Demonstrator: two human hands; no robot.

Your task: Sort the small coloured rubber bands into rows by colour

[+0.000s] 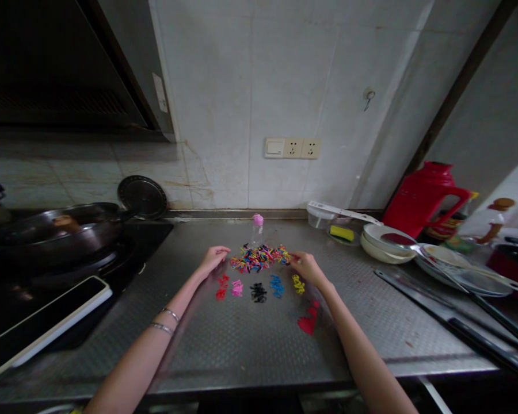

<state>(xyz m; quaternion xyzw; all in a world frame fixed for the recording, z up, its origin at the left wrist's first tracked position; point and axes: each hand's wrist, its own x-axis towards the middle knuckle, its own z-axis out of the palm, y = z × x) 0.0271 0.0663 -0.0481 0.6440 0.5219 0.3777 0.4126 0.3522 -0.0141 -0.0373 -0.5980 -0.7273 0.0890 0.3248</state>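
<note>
A loose heap of small coloured elastic bands (259, 259) lies on the metal countertop (250, 351). At its left end is my left hand (214, 260), fingers loosely stretched toward the heap, with nothing visible in them. My right hand (306, 267) touches the right end with fingers pinched together; anything between them is too small to make out. In front of the heap lie separate small groups of red bands (221, 286), pink bands (237, 288), black bands (258, 292), blue bands (277, 286) and yellow bands (298, 284). Behind it stands a small clear bottle (257, 233) with a pink cap.
Red heart-shaped pieces (308, 319) lie near my right forearm. On the left are a wok (64, 236) on the stove and a phone-like white-edged device (47, 322). To the right are a sponge (342, 233), bowls (386, 247), long utensils (440, 316) and a red jug (427, 198).
</note>
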